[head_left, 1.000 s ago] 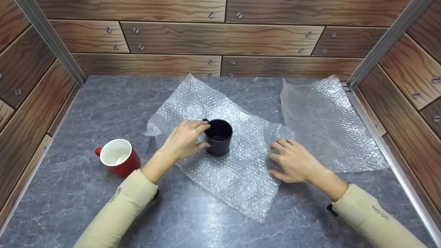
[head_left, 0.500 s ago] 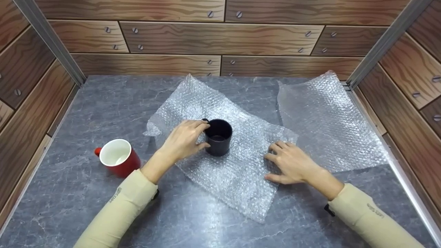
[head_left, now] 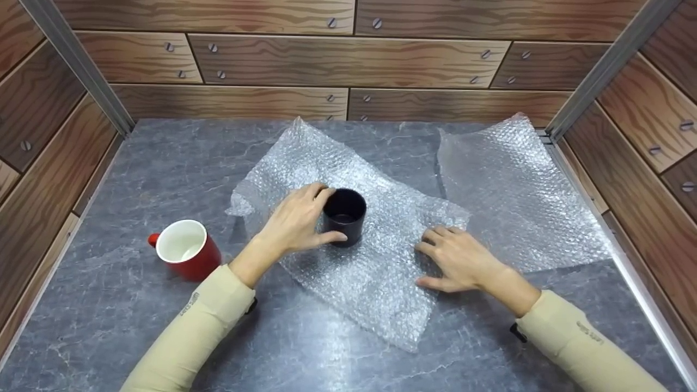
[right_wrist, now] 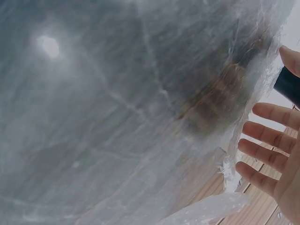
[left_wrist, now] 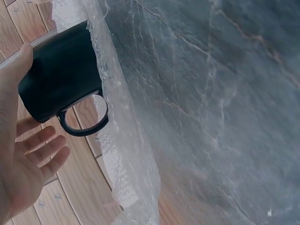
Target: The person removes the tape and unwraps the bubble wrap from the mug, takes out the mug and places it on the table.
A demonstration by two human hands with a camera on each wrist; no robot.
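Left hand cups glossy black mug on crinkly bubble wrap.

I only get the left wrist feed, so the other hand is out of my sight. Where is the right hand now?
Observer: The right hand lies flat, fingers spread, on the bubble wrap sheet, right of the black mug.
Operator: Is the mug upright?
Observer: Yes, mouth up, with the left hand holding its left side between thumb and forefinger.
Operator: Anything else on the table?
Observer: A red mug stands left of the sheet, and a second bubble wrap sheet lies at the right.
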